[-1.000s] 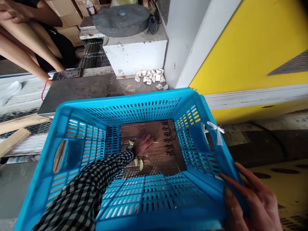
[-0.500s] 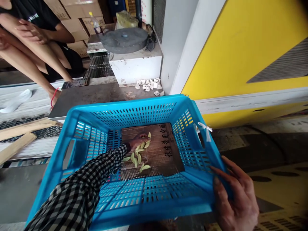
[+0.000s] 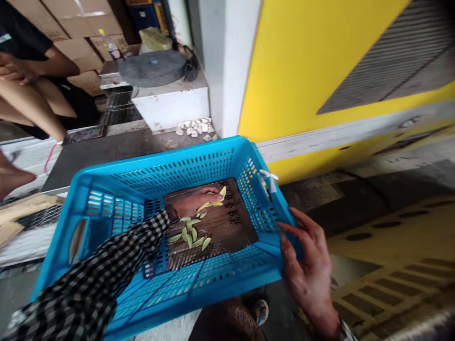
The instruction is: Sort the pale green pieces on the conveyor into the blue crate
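- Right hand (image 3: 306, 274): outside the right wall of the blue perforated plastic crate (image 3: 156, 158). Fingers are spread and curled over the rim, gripping the wall.
- Checked sleeve (image 3: 95, 265): crosses the crate's near left corner and covers the left forearm.
- Left hand (image 3: 194, 201): inside the crate, low on its floor. Fingers (image 3: 213, 195) lie extended and close together, touching pale green leaf-shaped pieces (image 3: 190, 232). Whether they have hold of any piece cannot be determined.
- Green pieces: scattered on the printed brown sheet (image 3: 227, 232) lining the crate floor, some under the left hand and others just nearer the sleeve.
- White ribbon (image 3: 269, 180): tied to the crate's far right corner.
- Dark metal surface (image 3: 106, 158): just beyond the crate.
- White stone chips (image 3: 194, 129): piled beyond the crate, at the foot of a white block (image 3: 170, 106).
- Grey grinding wheel (image 3: 152, 67): on top of the block.
- Yellow panel (image 3: 313, 80): beyond the crate, to the right.
- Seated person (image 3: 31, 94): beyond the crate, to the left, one hand (image 3: 10, 68) on a knee.
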### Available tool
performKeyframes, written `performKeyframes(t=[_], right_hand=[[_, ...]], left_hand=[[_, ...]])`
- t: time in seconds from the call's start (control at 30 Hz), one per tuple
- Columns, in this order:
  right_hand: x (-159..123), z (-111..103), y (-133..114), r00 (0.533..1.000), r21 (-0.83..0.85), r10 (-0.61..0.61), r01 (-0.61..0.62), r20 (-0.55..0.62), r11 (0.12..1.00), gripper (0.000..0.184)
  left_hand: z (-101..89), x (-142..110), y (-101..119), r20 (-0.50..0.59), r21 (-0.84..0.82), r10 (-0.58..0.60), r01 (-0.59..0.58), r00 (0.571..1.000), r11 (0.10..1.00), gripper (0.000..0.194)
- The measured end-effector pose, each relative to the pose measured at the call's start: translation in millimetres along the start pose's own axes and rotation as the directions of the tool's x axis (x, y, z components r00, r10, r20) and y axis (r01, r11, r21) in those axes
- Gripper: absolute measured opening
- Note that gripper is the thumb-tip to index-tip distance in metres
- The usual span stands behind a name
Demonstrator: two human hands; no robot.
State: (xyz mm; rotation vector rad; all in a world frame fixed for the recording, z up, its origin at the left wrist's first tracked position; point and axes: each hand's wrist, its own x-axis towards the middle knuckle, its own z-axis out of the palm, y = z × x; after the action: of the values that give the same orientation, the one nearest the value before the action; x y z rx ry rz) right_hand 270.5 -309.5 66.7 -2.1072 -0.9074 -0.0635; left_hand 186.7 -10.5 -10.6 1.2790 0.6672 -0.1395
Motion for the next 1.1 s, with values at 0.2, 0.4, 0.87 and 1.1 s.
performKeyframes(t=[0.2, 0.4, 0.87, 1.1], right_hand=[[-17.2, -66.5, -22.4, 0.998, 0.094, 0.025, -0.031, 0.061, 0.995, 0.029], [-90.7, -147.5, -17.4, 0.959, 0.277, 0.273, -0.283, 0.075, 0.918, 0.009], [-486.4, -363.0, 178.6, 0.023, 0.419, 0.836, -0.857, -0.548, 0.298, 0.053], [-521.0, -385.7, 141.9, 0.228, 0.599, 0.944, -0.731, -0.238, 0.328, 0.044]], left_hand=[[122.0, -87.8, 105.3, 0.480, 0.491, 0.096, -0.358, 0.872, 0.794, 0.021], [237.4, -144.1, 88.7, 0.585, 0.658, 0.147, -0.573, 0.798, 0.488, 0.010], [565.4, -235.7, -144.7, 0.521, 0.271, -0.371, 0.263, 0.769, 0.926, 0.055], [674.8, -270.9, -200.6, 0.623, 0.440, -0.319, 0.017, 0.714, 0.898, 0.049]])
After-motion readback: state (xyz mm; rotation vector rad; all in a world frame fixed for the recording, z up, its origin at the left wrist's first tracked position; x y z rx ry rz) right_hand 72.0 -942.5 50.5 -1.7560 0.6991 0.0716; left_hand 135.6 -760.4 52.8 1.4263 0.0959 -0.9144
